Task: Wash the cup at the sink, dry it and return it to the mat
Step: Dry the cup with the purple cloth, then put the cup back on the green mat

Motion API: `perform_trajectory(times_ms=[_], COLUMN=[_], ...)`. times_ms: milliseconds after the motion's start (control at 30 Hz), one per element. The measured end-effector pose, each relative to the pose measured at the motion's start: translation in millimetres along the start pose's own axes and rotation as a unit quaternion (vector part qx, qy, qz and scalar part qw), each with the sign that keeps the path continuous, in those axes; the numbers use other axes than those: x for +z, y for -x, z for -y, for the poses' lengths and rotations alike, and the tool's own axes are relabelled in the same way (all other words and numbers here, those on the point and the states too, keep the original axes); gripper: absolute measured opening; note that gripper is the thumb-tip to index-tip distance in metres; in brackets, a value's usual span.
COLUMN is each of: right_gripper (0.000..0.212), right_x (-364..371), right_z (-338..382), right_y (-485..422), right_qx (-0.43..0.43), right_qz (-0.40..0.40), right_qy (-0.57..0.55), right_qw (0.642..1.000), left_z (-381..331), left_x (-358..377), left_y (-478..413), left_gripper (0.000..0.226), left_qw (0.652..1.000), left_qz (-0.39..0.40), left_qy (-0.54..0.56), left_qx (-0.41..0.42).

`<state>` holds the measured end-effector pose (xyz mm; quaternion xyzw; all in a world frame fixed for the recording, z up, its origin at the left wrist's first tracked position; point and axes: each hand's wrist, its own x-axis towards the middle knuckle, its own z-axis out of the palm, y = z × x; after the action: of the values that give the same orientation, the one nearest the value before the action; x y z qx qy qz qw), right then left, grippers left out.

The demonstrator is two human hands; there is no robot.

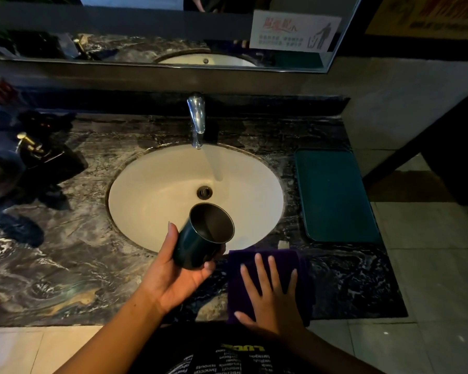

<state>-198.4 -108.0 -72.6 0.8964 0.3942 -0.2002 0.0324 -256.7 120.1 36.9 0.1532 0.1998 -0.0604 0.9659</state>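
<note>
Two bare hands work at a marble vanity: the left hand [177, 276] grips a dark cup [201, 236], tilted over the sink [152, 190], while the right hand [272, 298] lies spread flat on a purple cloth [303, 268]. The teal mat [335, 195] sits right; the wall notice's [295, 31] writing is unreadable.

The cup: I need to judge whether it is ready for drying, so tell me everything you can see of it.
The cup is a dark, plain cylinder with no handle in view, and it looks like metal with a dull grey inside. It is tilted, its open mouth turned up and away toward the sink, over the basin's near rim. The left hand wraps its lower body, thumb on the left side, fingers beneath. The inside looks empty; wetness cannot be told. It is clear of the running water.
</note>
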Motion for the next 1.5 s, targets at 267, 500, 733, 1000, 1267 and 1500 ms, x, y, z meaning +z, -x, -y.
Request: perform_trajectory(times_ms=[267, 500, 733, 1000, 1267, 1500], right_gripper=[0.104, 0.102, 0.101, 0.095, 0.049, 0.060], right_x=[-2, -16, 2, -14, -115, -159], right_z=[3, -10, -2, -1, 27, 43], right_y=[-10, -35, -17, -18, 6, 10], right_qx=[-0.014, -0.042, -0.032, -0.006, 0.073, -0.072], right_qz=[-0.017, -0.026, -0.062, -0.022, -0.165, -0.153], right_qy=[-0.021, -0.025, -0.037, -0.063, -0.571, -0.641], right_qw=[1.000, 0.998, 0.997, 0.998, 0.801, 0.749], left_z=[3, 13, 23, 34, 27, 20], left_x=[-3, -4, -8, -10, 7, 20], left_y=[-7, -10, 4, 3, 0, 3], left_gripper=[0.070, 0.075, 0.077, 0.082, 0.080, 0.083], left_qw=[1.000, 1.000, 1.000, 0.999, 0.999, 1.000], left_qz=[-0.002, -0.012, -0.022, -0.019, -0.010, 0.000], left_qy=[0.017, 0.019, 0.014, 0.036, 0.023, -0.015], left_qx=[-0.005, 0.002, 0.003, -0.026, -0.020, 0.011])
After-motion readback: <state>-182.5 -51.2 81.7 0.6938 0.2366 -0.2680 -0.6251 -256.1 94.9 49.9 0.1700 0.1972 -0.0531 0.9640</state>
